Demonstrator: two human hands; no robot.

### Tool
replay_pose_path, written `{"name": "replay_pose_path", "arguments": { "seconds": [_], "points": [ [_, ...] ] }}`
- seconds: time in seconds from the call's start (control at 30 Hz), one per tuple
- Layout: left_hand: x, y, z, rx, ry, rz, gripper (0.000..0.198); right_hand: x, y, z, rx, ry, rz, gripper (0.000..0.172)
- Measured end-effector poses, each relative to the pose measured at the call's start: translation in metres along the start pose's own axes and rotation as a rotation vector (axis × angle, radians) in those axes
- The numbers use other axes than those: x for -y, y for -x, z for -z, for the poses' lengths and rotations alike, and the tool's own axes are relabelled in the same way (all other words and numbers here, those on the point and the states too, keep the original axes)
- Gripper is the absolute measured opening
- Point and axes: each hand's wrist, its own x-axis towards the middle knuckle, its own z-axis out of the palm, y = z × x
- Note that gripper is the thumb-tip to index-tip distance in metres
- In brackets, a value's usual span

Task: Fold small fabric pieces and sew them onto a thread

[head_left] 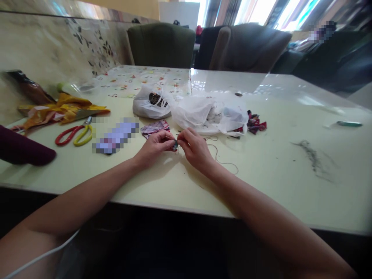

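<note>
Above the middle of the pale table, my left hand (158, 147) pinches a small piece of dark patterned cloth (174, 145) between thumb and fingers. My right hand (194, 146) meets it from the other side, its fingertips closed at the cloth's edge. What the right fingertips grip is too small to make out. A thin brown thread (216, 155) trails over the table to the right of my right hand. Just behind my left hand lies a folded patterned cloth (155, 128) in pink and purple.
Scissors (74, 133) with red and yellow handles lie at left, near a blurred-out phone-like object (117, 136). White plastic bags (193, 114) stand behind my hands. Cloth scraps (256, 123), a green-handled tool (348, 124) and loose thread clippings (312, 157) lie right; yellow cloth (69, 106) lies far left.
</note>
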Motion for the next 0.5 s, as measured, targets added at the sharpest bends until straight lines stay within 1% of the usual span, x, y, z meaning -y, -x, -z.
{"name": "replay_pose_path", "arguments": {
  "seconds": [0.13, 0.2, 0.27, 0.4, 0.5],
  "points": [
    [-0.003, 0.001, 0.0, 0.018, -0.28, -0.13, 0.031, 0.004, 0.001, 0.001, 0.017, 0.083, 0.072, 0.015],
    [-0.004, 0.001, 0.0, 0.024, -0.372, -0.17, 0.031, 0.004, 0.001, 0.001, 0.027, 0.154, 0.112, 0.019],
    [-0.003, 0.001, 0.0, 0.023, -0.412, -0.196, 0.029, 0.003, 0.002, 0.001, 0.011, 0.234, 0.177, 0.021],
    [-0.003, 0.001, -0.003, 0.011, -0.474, -0.252, 0.021, 0.006, 0.004, -0.001, -0.063, 0.35, 0.367, 0.027],
    [-0.003, 0.001, -0.005, -0.051, -0.459, -0.196, 0.013, 0.023, 0.006, -0.005, -0.071, 0.29, 0.453, 0.028]
  ]
}}
